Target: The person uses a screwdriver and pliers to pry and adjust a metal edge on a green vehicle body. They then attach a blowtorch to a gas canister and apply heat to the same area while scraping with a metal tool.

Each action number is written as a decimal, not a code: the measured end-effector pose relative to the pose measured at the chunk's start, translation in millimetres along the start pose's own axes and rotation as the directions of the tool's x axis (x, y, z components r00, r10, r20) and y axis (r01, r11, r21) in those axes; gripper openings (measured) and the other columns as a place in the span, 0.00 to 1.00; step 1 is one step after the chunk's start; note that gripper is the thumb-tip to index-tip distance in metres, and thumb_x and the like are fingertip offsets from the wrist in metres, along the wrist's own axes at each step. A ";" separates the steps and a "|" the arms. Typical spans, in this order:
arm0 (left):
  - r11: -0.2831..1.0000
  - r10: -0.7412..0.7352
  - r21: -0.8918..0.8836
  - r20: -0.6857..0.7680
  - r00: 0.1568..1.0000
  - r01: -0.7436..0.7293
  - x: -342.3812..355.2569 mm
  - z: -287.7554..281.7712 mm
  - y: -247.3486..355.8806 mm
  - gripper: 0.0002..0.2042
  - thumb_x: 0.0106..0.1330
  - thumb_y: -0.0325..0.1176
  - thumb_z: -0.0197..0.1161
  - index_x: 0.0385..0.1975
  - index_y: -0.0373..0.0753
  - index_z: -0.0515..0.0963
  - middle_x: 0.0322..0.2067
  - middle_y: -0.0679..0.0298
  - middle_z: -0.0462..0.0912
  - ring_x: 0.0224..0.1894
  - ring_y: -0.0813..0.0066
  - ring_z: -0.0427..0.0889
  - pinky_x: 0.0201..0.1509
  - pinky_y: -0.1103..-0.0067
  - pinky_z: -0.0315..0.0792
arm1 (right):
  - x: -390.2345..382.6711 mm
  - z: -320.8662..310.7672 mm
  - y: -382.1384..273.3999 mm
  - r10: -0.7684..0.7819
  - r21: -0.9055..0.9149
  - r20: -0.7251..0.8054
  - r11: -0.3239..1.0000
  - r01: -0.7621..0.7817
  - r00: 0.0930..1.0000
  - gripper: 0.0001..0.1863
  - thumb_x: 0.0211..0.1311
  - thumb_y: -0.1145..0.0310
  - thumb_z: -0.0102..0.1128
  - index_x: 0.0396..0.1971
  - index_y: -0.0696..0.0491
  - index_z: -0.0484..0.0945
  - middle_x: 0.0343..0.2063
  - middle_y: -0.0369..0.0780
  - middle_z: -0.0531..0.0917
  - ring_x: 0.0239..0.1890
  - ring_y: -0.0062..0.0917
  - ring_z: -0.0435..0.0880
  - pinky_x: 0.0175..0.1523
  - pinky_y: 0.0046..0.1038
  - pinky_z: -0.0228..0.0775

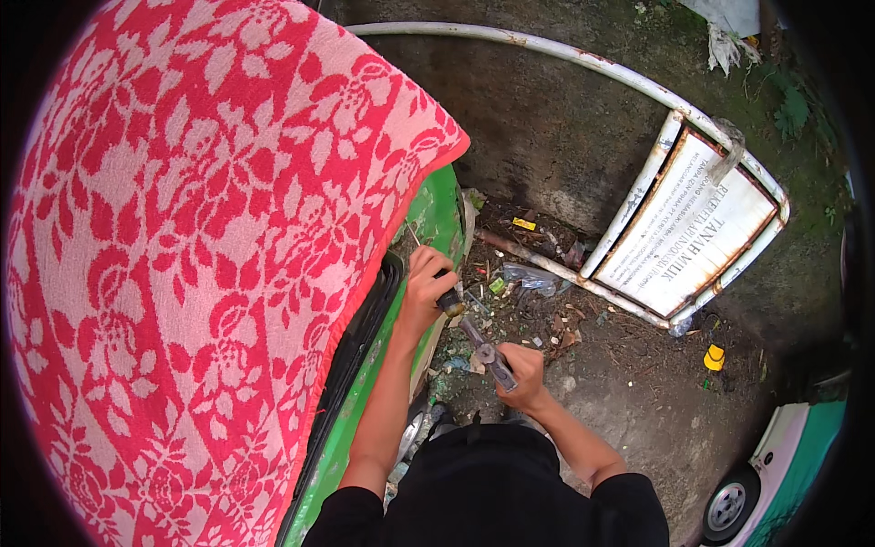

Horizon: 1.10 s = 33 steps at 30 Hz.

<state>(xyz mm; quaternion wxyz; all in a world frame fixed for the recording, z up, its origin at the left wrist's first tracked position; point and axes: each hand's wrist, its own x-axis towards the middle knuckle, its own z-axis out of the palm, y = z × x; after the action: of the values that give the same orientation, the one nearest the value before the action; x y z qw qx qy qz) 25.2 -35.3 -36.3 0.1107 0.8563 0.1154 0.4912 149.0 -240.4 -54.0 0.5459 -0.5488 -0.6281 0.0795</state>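
Two bare hands work outdoors over littered dirt ground point(602, 365) beside a green vehicle body point(436, 214), most of it draped in a red and white floral towel point(200, 255). At the body's right edge the left hand point(424, 287) grips a dark-handled tool point(451, 303), while just below, the right hand point(521, 365) closes around grey pliers point(497, 365). Beyond them a rusty white pipe frame point(565, 55) holding a white signboard point(693, 237) leans against a mossy concrete wall point(547, 128).
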 end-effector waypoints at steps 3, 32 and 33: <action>0.998 -0.042 -0.048 -0.091 0.995 0.038 -4.1 0.4 -0.8 0.12 0.40 0.24 0.68 0.23 0.34 0.72 0.31 0.58 0.74 0.38 0.55 0.76 0.52 0.58 0.70 | 7.8 -9.9 5.7 -0.083 -0.051 0.162 0.994 0.092 0.983 0.12 0.62 0.61 0.65 0.29 0.55 0.78 0.20 0.42 0.76 0.22 0.39 0.78 0.27 0.36 0.69; 0.988 -0.132 -0.108 -0.214 0.968 0.111 -6.7 8.9 -6.3 0.10 0.45 0.20 0.66 0.23 0.33 0.70 0.31 0.59 0.72 0.40 0.59 0.78 0.65 0.56 0.69 | 90.7 -65.6 11.9 -0.445 -0.270 0.665 0.606 0.748 0.600 0.20 0.71 0.43 0.55 0.33 0.45 0.72 0.11 0.33 0.73 0.12 0.29 0.79 0.14 0.32 0.66; 0.985 -0.146 -0.121 -0.226 0.963 0.121 -5.4 6.2 -11.9 0.11 0.44 0.20 0.66 0.24 0.33 0.70 0.31 0.59 0.72 0.41 0.59 0.78 0.65 0.56 0.69 | 100.0 -57.6 13.9 -0.341 -0.382 0.664 0.611 0.693 0.666 0.20 0.71 0.43 0.55 0.32 0.45 0.72 0.11 0.32 0.72 0.12 0.28 0.79 0.14 0.32 0.66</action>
<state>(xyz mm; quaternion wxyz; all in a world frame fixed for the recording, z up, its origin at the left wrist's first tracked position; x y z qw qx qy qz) 26.9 -26.1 -47.3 0.1744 0.7754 0.1591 0.5856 221.8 -186.2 18.7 0.1419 -0.4322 -0.8782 -0.1478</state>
